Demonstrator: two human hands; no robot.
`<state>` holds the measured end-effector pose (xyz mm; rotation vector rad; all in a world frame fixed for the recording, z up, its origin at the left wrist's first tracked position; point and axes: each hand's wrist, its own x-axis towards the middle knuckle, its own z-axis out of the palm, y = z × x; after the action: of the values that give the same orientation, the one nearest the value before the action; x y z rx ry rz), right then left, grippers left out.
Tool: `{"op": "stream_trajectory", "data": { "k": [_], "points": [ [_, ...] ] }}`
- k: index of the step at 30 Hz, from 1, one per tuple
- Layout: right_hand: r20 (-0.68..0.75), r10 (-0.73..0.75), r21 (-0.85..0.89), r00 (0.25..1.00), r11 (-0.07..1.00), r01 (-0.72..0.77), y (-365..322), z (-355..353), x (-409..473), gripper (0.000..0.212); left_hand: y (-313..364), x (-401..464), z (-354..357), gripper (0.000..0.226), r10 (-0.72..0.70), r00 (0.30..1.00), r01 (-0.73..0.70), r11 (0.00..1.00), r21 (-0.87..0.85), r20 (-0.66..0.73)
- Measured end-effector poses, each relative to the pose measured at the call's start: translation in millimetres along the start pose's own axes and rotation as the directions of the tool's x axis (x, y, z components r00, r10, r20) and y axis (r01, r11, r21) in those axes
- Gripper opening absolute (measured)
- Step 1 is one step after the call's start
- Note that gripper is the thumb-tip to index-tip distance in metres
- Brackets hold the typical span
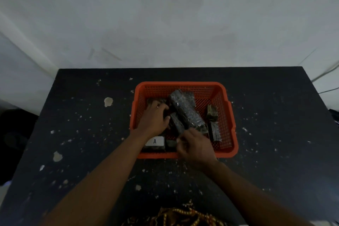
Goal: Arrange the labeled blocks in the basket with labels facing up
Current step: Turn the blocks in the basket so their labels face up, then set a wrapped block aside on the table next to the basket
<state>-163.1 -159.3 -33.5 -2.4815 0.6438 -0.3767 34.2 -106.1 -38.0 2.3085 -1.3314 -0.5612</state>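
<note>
An orange mesh basket (183,85) sits mid-table with several dark patterned blocks inside. One block (155,141) in the near left corner shows a white label "A" facing up. A long block (185,110) lies diagonally across the middle, and two smaller ones (213,123) stand along the right wall. My left hand (153,120) reaches into the basket's left side, fingers curled over a dark block (156,101) near the far left. My right hand (196,145) is at the near wall, fingers pinching a small dark block (171,144) beside the "A" block.
The black table (82,124) is speckled with white chips and paint patches. A pale wall rises just behind its far edge. Cables hang at the right. Patterned cloth (183,216) shows at the bottom near my body.
</note>
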Motion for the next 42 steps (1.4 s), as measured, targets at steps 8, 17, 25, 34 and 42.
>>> {"op": "stream_trajectory", "data": {
  "k": [8,17,25,34,42],
  "points": [
    [-0.019,0.161,-0.149,0.987,0.975,-0.162,28.4,-30.9,28.5,0.054,7.9,-63.9,12.7,0.030,0.238,0.958,-0.226,0.970,-0.089,0.158],
    [0.128,0.205,-0.209,0.970,0.962,-0.176,28.2,-21.9,41.1,0.070,15.3,-86.4,30.7,0.063,0.267,0.895,-0.344,0.923,0.171,0.358],
    [-0.246,0.326,0.329,0.913,0.914,-0.238,19.7,-41.8,46.7,0.033,10.2,-82.5,35.3,0.061,0.282,0.905,-0.357,0.911,0.207,0.319],
    [0.140,0.647,0.970,0.750,0.064,-0.236,5.4,-72.2,55.6,0.037,13.7,-86.1,31.9,0.059,0.296,0.908,-0.362,0.912,0.195,0.297],
    [0.036,0.674,0.938,0.738,0.232,-0.257,11.6,-71.9,43.7,0.033,20.2,-83.9,31.0,0.062,0.254,0.906,-0.336,0.919,0.209,0.340]
  ]
}}
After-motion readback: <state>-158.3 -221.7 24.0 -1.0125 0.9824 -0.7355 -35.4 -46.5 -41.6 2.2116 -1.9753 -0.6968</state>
